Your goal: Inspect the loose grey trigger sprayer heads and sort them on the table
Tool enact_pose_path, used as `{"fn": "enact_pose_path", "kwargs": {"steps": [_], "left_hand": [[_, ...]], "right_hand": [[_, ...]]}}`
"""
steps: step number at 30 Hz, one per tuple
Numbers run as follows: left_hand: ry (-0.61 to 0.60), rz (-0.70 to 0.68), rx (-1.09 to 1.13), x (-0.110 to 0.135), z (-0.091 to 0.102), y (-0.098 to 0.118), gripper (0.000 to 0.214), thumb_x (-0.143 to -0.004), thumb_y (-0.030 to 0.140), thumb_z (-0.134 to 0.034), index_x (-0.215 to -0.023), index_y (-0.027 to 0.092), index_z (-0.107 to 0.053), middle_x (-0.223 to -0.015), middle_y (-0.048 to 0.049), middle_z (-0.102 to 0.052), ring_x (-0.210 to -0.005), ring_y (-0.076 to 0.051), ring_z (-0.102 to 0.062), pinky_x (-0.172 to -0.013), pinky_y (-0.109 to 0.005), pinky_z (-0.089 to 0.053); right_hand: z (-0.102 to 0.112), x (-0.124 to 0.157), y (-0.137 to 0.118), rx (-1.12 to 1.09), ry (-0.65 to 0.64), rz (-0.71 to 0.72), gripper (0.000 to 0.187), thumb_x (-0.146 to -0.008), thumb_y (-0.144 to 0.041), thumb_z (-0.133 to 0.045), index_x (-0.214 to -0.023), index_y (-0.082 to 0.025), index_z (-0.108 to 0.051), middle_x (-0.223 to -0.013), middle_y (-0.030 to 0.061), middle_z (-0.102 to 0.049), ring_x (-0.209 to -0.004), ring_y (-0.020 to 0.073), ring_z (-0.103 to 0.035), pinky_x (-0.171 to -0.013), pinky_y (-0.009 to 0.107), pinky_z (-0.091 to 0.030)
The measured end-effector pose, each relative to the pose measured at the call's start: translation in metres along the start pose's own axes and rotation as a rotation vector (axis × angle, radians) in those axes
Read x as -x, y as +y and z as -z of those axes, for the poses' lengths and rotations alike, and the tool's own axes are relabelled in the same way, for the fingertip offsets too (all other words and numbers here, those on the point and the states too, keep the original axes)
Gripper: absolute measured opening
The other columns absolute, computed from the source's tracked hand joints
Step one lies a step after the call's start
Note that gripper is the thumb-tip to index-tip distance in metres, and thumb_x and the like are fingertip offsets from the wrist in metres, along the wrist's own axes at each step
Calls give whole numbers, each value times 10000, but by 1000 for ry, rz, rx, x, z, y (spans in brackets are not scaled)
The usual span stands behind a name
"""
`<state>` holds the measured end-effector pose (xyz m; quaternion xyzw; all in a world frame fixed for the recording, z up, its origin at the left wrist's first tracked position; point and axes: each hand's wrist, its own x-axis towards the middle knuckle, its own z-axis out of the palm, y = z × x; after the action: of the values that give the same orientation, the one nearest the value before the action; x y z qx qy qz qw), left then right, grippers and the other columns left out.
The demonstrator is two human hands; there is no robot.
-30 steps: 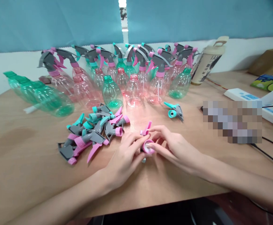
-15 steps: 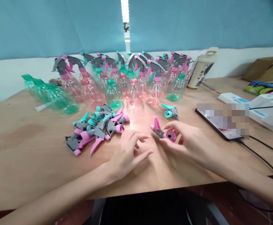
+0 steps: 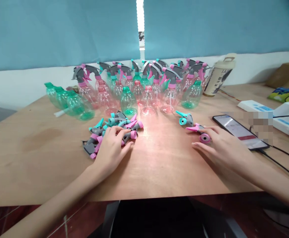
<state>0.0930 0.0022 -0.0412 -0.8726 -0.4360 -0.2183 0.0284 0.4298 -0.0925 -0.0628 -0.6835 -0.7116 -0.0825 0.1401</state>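
My left hand [image 3: 113, 147] is over the near right side of a pile of grey, pink and teal trigger spray heads [image 3: 119, 120]. Its fingers curl loosely above a pink-collared one, thumb spread apart; whether the fingertips touch it is hidden. On the right, my right hand [image 3: 216, 142] has its fingers and thumb apart around a pink-and-grey spray head [image 3: 204, 138], which appears to rest on the table with its round collar facing me. Just behind that lies a teal-and-grey spray head [image 3: 183, 121].
Rows of pink and green bottles, several topped with sprayers, stand at the back, including an uncapped green bottle [image 3: 129, 102]. Green bottles [image 3: 81, 105] lean together on the left. A phone [image 3: 243, 132] with cables, a tumbler [image 3: 219, 76] and a white power strip [image 3: 256, 107] are on the right.
My right hand has moved right with the pink spray head, set it down beside the teal one and loosened its fingers. My left hand has moved left onto the pile. The view has shifted slightly.
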Motion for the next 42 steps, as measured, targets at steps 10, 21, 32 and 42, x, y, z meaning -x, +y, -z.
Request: {"fn": "enact_pose_path", "kwargs": {"steps": [10, 21, 32, 42], "left_hand": [[-50, -63, -66, -18, -11, -1, 146, -805, 166, -654, -951, 152, -645, -1093, -111, -595, -1020, -305, -491, -837, -443, -417], [153, 91, 561, 14, 8, 28, 297, -798, 206, -699, -1066, 219, -574, -997, -13, -616, -866, -166, -566, -748, -286, -444], [-29, 183, 733, -2, -19, 34, 247, -778, 294, -710, -989, 213, -610, -878, -12, -588, -728, -159, -533, -639, -283, -434], [-97, 196, 845, -3, -19, 32, 240, -742, 316, -744, -895, 206, -596, -842, -6, -604, -741, -166, -554, -628, -280, -433]], "right_hand": [[10, -17, -35, 50, 89, 74, 416, -871, -483, -500, -1089, -136, -572, -1165, 157, -572, -1021, 309, -572, -750, 410, -510], [28, -62, -72, -330, 214, 211, 167, -872, -301, -541, -920, -172, -635, -951, 69, -669, -825, 196, -631, -661, 305, -494], [73, -100, -114, -476, -511, 495, 138, -838, -290, -579, -882, -226, -693, -597, -59, -586, -497, 68, -461, -458, 209, -267], [66, -106, -113, -564, -750, 413, 213, -865, -235, -499, -837, -271, -707, -444, -90, -585, -398, 57, -478, -403, 178, -274]]}}
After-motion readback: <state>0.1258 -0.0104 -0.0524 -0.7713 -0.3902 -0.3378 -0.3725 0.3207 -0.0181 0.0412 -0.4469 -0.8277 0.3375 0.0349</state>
